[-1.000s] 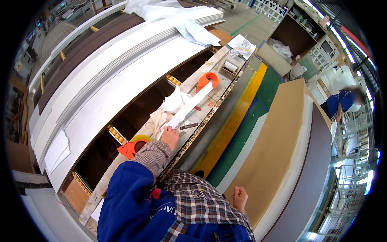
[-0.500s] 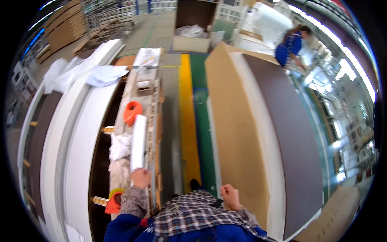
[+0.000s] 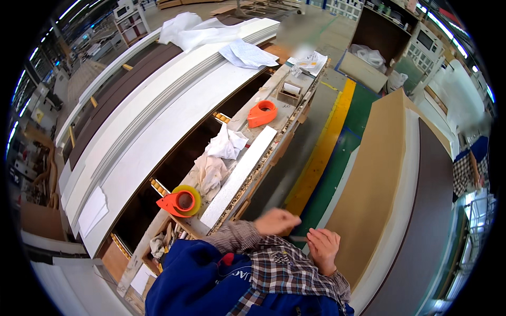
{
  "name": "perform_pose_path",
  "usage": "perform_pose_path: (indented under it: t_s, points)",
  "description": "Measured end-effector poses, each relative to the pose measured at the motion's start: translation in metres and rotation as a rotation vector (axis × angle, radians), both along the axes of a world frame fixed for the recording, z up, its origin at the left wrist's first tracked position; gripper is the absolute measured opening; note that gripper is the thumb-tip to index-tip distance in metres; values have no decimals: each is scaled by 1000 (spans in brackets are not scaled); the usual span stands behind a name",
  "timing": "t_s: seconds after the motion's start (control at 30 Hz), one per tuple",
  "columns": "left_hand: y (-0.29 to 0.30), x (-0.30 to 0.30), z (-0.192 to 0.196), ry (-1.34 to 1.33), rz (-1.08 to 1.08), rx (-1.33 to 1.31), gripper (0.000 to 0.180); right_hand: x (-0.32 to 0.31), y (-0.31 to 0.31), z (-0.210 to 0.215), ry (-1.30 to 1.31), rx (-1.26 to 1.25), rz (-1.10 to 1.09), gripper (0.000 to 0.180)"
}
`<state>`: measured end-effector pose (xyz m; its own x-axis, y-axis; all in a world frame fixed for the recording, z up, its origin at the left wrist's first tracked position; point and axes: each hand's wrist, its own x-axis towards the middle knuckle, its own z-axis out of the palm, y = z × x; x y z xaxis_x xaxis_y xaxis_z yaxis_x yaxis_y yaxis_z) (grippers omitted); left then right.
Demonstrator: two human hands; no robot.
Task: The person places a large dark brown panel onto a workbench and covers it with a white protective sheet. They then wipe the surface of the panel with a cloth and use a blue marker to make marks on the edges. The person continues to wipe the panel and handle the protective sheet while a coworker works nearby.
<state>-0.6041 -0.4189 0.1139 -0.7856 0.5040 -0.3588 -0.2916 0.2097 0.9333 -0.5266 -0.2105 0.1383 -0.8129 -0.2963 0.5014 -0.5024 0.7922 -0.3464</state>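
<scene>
My left hand, slightly blurred, is in front of my body with its fingers drawn together; whether anything is in them is hidden. Close beside it on the right, my right hand pinches a thin, dark grey, stick-like object that points toward the left hand. A long white strip lies along the narrow bench to my left, touched by neither hand. Beside the strip rest a crumpled white cloth, a beige cloth and an orange tape dispenser with yellowish tape.
Farther along the bench stand another orange dispenser and a small box with a white roll. Long white panels are on the left. A brown, cardboard-like stack is close on my right. Another person stands at far right.
The view has swung left. My left hand has come away from the white strip and moved in front of my body, near the right hand. The strip stays on the bench.
</scene>
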Motion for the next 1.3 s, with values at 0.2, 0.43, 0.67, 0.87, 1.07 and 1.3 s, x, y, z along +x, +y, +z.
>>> perform_pose_path:
  t_s: [0.2, 0.43, 0.67, 0.87, 1.07, 1.3]
  points:
    - [-160, -52, -73, 532, 662, -1556, 54, 3, 83, -26, -64, -276, -325, 13]
    - [-210, -82, -53, 896, 1045, -951, 23, 66, 165, -63, -104, -551, -707, 11]
    - [-163, -194, -23, 494, 483, -1759, 38, 90, 205, -81, -168, -517, -838, 12]
    - [-67, -301, -49, 598, 492, -1576, 39, 113, 210, -91, -172, -590, -1131, 11]
    - [17, -377, -30, 645, 486, -1338, 41, 101, 236, -84, -96, -637, -1260, 10]
    - [156, -468, 8, 506, 532, -432, 43, 87, 248, -70, 32, -640, -1415, 10]
